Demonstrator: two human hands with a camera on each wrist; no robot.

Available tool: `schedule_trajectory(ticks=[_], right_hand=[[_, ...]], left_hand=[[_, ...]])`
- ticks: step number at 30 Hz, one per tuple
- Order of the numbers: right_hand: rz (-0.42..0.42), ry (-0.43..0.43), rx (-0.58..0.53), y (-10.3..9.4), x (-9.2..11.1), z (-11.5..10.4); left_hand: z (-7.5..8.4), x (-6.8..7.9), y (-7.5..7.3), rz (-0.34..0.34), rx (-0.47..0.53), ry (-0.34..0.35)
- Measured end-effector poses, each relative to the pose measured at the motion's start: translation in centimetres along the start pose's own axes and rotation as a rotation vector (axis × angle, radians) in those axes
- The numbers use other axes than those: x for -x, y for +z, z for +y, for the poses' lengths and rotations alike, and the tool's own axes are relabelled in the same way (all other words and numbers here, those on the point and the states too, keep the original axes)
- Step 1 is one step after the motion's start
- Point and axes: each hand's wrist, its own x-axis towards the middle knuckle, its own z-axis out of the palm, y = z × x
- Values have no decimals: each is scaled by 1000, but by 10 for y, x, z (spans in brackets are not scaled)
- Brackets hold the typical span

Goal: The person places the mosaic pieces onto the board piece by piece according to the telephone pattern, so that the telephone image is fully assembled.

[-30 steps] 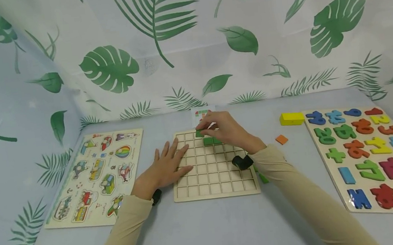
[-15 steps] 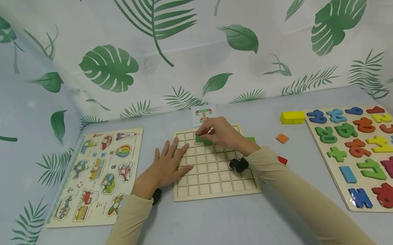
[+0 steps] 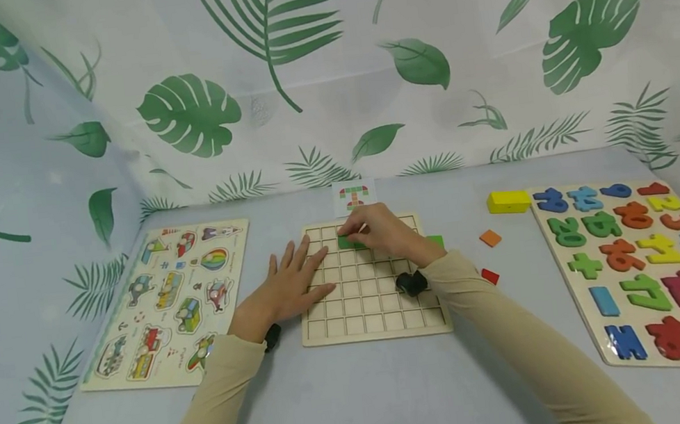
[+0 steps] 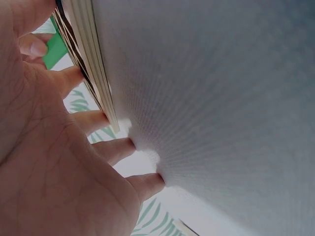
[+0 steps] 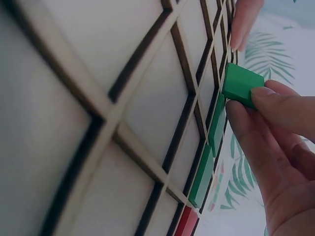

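Observation:
A wooden grid board (image 3: pixel 374 320) lies in the middle of the table in the head view. My left hand (image 3: pixel 288 284) rests with spread fingers over the board's left edge; in the left wrist view its fingertips (image 4: pixel 147 186) touch the board side and the table. My right hand (image 3: pixel 382 228) is over the board's far rows, pinching a green square tile (image 5: pixel 242 83) between thumb and fingers. That tile is tilted, its lower edge right at a cell. Beside it in the right wrist view, two green tiles (image 5: pixel 202 177) and a red tile (image 5: pixel 187 221) sit in cells, mostly hidden by my hand in the head view.
A pattern card (image 3: pixel 353 195) lies behind the board. To its right are loose green (image 3: pixel 435 240), orange (image 3: pixel 491 238) and red (image 3: pixel 490 276) tiles and a yellow block (image 3: pixel 508 202). A picture puzzle board (image 3: pixel 164 305) lies left, a number puzzle board (image 3: pixel 591 313) right.
My right hand has come slightly nearer and lower with the green tile, from the board's far edge to a cell in line with the other green tiles. My left hand stays in place.

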Motion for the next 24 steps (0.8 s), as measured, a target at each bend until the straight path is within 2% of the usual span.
schedule_trajectory(ticks=[14, 24], right_hand=[[-88, -14, 152, 0, -5, -8], [-120, -9, 208, -1, -7, -10]], left_hand=[[1, 2, -3, -4, 9, 0], [2, 2, -3, -15, 20, -4]])
